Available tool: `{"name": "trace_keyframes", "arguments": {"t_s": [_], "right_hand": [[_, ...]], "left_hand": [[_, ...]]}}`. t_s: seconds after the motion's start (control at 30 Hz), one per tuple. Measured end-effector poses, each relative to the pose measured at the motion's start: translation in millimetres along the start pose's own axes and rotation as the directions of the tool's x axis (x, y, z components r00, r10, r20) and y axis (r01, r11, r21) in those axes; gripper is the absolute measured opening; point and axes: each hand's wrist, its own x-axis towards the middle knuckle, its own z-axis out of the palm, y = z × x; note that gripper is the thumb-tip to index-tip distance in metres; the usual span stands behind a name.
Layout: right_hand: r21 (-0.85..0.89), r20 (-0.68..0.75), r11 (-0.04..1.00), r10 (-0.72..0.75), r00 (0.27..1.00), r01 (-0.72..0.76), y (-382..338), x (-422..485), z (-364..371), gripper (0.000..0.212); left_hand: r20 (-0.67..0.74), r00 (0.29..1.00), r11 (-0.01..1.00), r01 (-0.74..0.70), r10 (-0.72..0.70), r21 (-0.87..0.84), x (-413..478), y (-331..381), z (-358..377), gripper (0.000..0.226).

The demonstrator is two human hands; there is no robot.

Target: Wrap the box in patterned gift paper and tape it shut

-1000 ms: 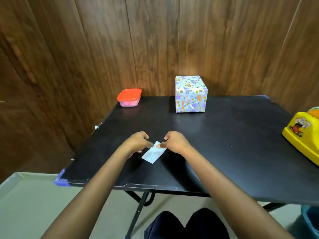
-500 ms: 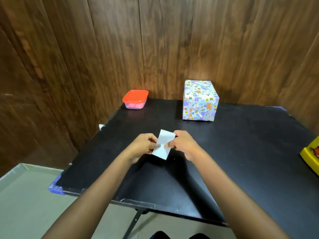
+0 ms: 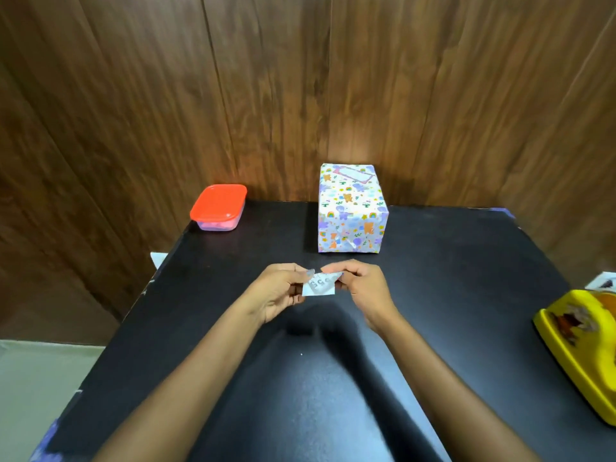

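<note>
White slip, on the counter a second ago, is now raised, pinched by left grip and right grip; the wrapped box likely awaits this label.

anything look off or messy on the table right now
Nothing is spilled or broken. The wrapped box stands square, though the flap tip low on its front looks slightly lifted.

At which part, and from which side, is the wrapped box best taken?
Grip the box by its left and right faces, one hand on each, coming from the front. Those faces are flat and free; its back nears the wall, and the front bears the folded flap. The left hand and right hand now pinch a slip.
</note>
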Motion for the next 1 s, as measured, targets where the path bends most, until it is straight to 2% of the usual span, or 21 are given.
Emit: {"name": "trace_keyframes", "arguments": {"t_s": [0.17, 0.23, 0.3, 0.37, 0.53, 0.7, 0.83, 0.9, 1.0], "right_hand": [[0.221, 0.042, 0.956, 0.188, 0.981, -0.193, -53, -15, -31, 0.026], [0.058, 0.094, 0.974, 0.211, 0.973, -0.217, -70, -20, -39, 0.018], [-0.104, 0.107, 0.973, 0.218, 0.97, -0.207, -88, -29, -46, 0.009], [-0.114, 0.067, 0.974, 0.206, 0.976, -0.197, -104, -37, -55, 0.009], [-0.149, -0.051, 0.962, 0.224, 0.973, -0.23, -121, -67, -81, 0.013], [-0.093, -0.202, 0.958, 0.248, 0.947, -0.271, -114, -93, -107, 0.016], [-0.052, -0.345, 0.957, 0.251, 0.904, -0.286, -110, -110, -134, 0.014], [0.015, -0.404, 0.961, 0.259, 0.877, -0.277, -106, -119, -153, 0.021], [0.11, -0.51, 0.955, 0.291, 0.809, -0.274, -99, -140, -197, 0.025]], "left_hand": [[-0.053, 0.985, 0.946, -0.14, 0.163, 0.293, -17, 37, 23, 0.02], [-0.043, 0.968, 0.886, -0.207, 0.246, 0.416, -24, 46, 34, 0.021], [-0.013, 0.963, 0.841, -0.23, 0.27, 0.489, -33, 56, 48, 0.023], [0.035, 0.964, 0.817, -0.242, 0.263, 0.522, -43, 66, 64, 0.023], [0.124, 0.969, 0.839, -0.247, 0.213, 0.485, -61, 72, 97, 0.024], [0.245, 0.954, 0.883, -0.262, 0.175, 0.389, -72, 65, 127, 0.023], [0.326, 0.941, 0.904, -0.215, 0.091, 0.369, -73, 61, 156, 0.018], [0.356, 0.934, 0.924, -0.168, 0.037, 0.344, -72, 60, 168, 0.017], [0.418, 0.909, 0.933, -0.151, 0.001, 0.327, -69, 57, 198, 0.017]]}}
